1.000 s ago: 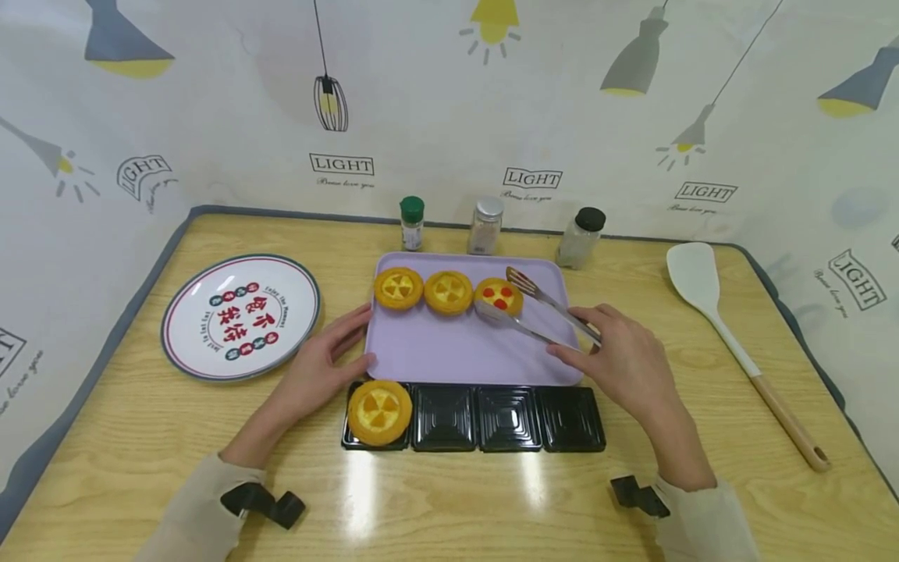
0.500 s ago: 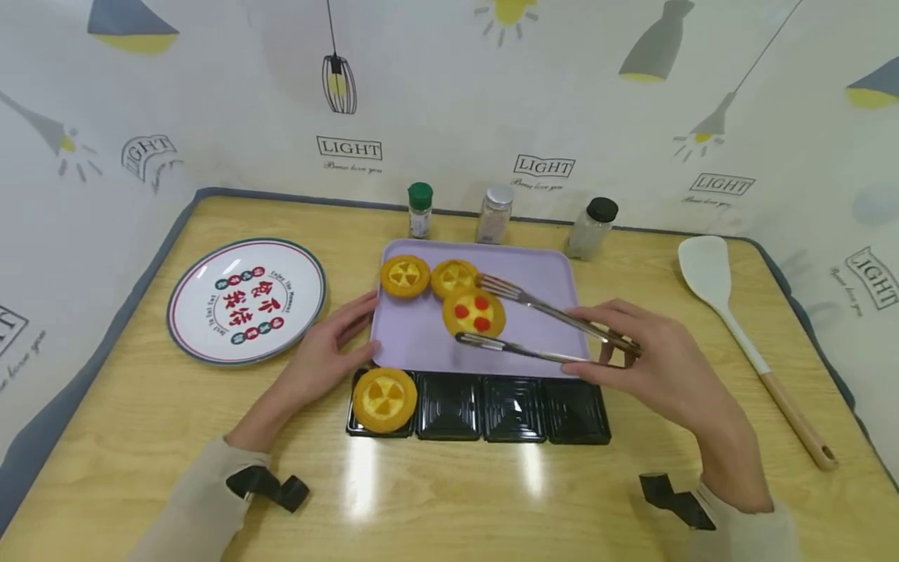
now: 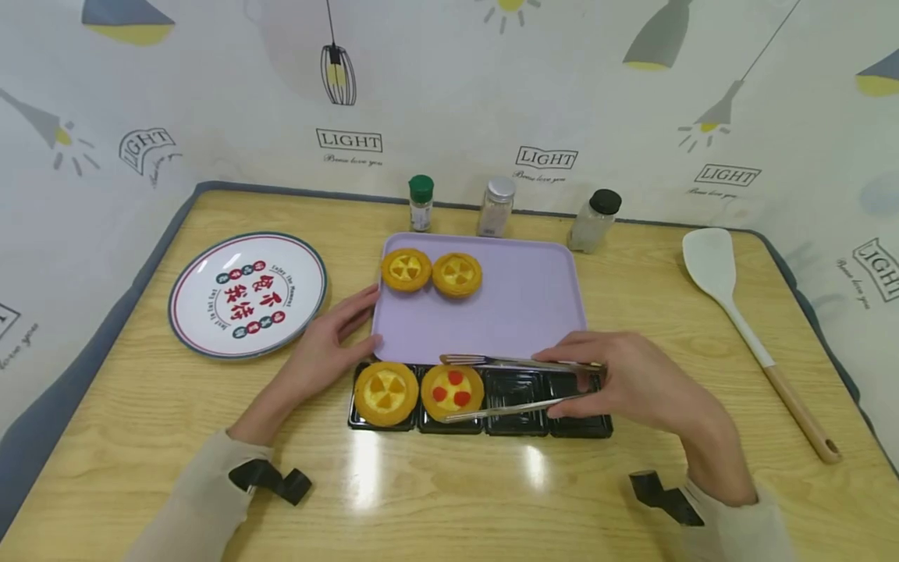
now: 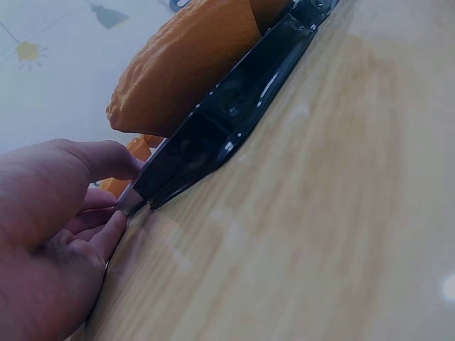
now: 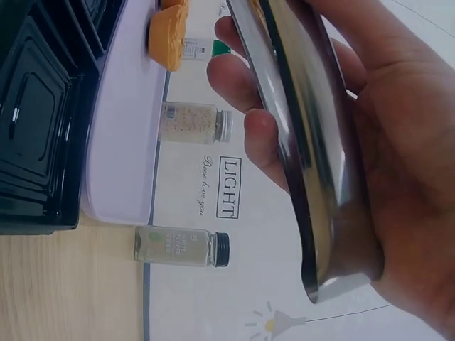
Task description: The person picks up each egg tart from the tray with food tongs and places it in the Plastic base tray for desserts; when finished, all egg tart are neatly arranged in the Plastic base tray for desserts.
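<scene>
In the head view my right hand holds metal tongs, their arms spread on either side of a red-topped egg tart. That tart sits in the second compartment from the left of a black tray. Another tart with orange wedges fills the leftmost compartment. My left hand grips the left edge of a lilac tray, with thumb and fingertips at its rim. On the lilac tray's back left are two more wedge-topped tarts. The right wrist view shows my fingers curled round the tongs' handle end.
A white plate with red lettering lies to the left. Behind the lilac tray stand a green-capped jar, a silver-capped jar and a black-capped jar. A white spatula with a wooden handle lies on the right.
The tongs lifted the red-topped tart from the lilac tray and brought it forward into the black tray's second compartment, then their arms spread. My left hand stayed at the lilac tray's edge.
</scene>
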A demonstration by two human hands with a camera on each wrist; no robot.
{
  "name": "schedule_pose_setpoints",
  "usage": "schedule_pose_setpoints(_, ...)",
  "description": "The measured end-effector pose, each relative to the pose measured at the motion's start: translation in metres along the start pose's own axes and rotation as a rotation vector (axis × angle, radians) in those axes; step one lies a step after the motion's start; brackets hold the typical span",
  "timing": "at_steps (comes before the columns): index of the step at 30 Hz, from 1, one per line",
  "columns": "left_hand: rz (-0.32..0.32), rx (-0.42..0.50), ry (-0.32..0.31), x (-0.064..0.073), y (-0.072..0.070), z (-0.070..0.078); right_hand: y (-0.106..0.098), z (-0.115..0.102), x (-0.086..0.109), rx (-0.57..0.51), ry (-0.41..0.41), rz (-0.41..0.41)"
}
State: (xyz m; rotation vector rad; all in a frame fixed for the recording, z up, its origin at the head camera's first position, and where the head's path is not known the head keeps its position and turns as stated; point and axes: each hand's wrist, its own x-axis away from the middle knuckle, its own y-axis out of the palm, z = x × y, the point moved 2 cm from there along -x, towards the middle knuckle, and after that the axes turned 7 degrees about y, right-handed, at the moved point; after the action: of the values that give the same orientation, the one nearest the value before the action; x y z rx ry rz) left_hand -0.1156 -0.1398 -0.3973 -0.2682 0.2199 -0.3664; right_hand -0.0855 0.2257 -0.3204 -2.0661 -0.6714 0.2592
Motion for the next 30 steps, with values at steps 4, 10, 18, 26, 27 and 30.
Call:
schedule_pose_setpoints(4, 0.0, -0.001, 0.019, -0.002, 0.0, 0.0, 0.001, -0.001, -0.001, 0.019, -0.001, 0.001)
schedule_pose_setpoints(10, -0.005, -0.013, 0.027, -0.004, -0.001, 0.0, 0.0, -0.001, -0.001, 0.052, 0.023, 0.006)
schedule_pose_setpoints(18, 0.0, -0.008, 0.032, -0.004, -0.002, 0.002, -0.007, 0.0, 0.001, -0.052, 0.073, 0.01)
schedule_pose_setpoints(26, -0.001, -0.002, 0.014, -0.002, -0.001, 0.0, -0.011, -0.009, -0.008, 0.066, 0.11, 0.3)
schedule_pose_setpoints(27, -0.002, -0.003, 0.011, -0.002, -0.001, 0.0, -0.012, -0.011, -0.01, 0.111, 0.125, 0.346)
schedule_pose_setpoints(30, -0.007, -0.005, 0.004, -0.001, 0.0, -0.001, -0.013, -0.014, -0.018, 0.216, 0.201, 0.418)
